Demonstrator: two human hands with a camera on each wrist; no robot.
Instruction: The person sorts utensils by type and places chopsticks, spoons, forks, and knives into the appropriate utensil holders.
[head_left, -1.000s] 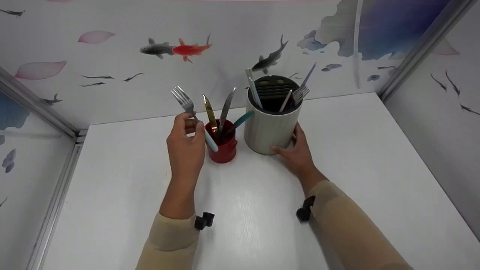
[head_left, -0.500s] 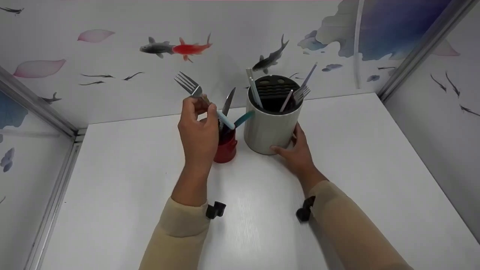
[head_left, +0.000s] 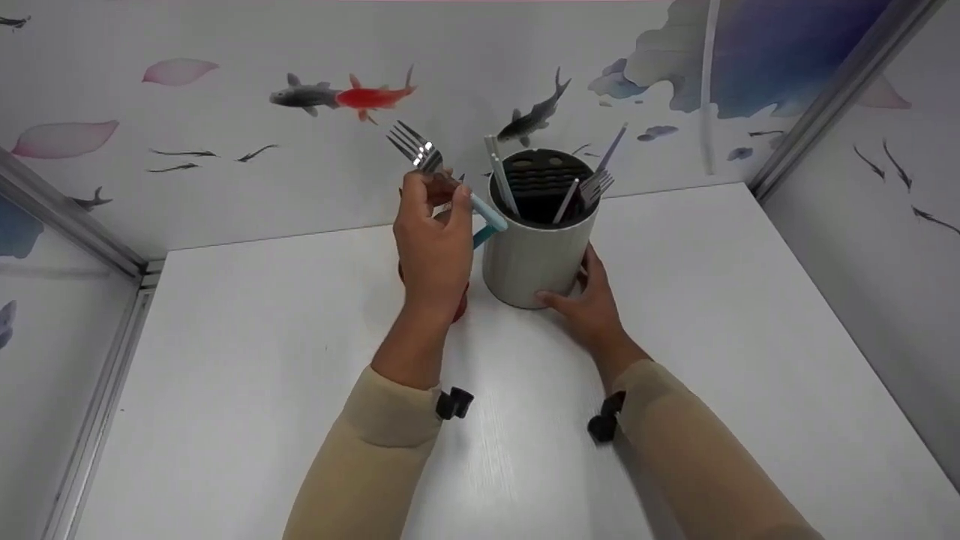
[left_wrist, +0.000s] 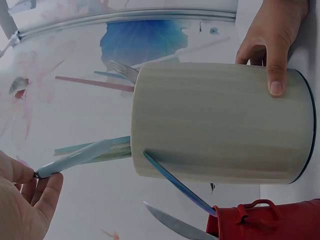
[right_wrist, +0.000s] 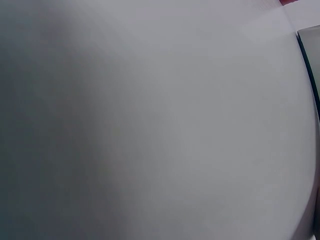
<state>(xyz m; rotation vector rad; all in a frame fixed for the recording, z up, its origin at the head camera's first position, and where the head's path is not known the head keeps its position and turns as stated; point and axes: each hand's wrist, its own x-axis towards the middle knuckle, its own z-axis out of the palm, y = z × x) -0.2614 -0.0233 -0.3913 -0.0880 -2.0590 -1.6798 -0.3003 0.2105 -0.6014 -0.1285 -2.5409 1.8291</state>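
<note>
My left hand [head_left: 433, 247] pinches a fork [head_left: 420, 154] between thumb and fingers, tines up and to the left. Its pale blue handle [left_wrist: 77, 157] slants down to the right, close by the rim of a tall cream utensil holder [head_left: 536, 262]. Against the lower right side of that holder, my right hand [head_left: 592, 307] grips it, thumb in front. Inside the holder stand pale sticks [head_left: 501, 176], another fork [head_left: 598, 187] and thin handles. Behind my left hand, a red cup [left_wrist: 260, 222] is mostly hidden in the head view; a knife [left_wrist: 172, 220] and a teal handle [left_wrist: 180, 182] stick out of it.
Both containers stand on a white table [head_left: 247, 390] near its back edge. A white wall [head_left: 240, 195] painted with fish rises directly behind them, and side walls with metal rails enclose the table.
My left hand has carried the fork right and upward, from beside the red cup to in front of it, with the handle end now at the holder's rim. My right hand stays on the holder.
</note>
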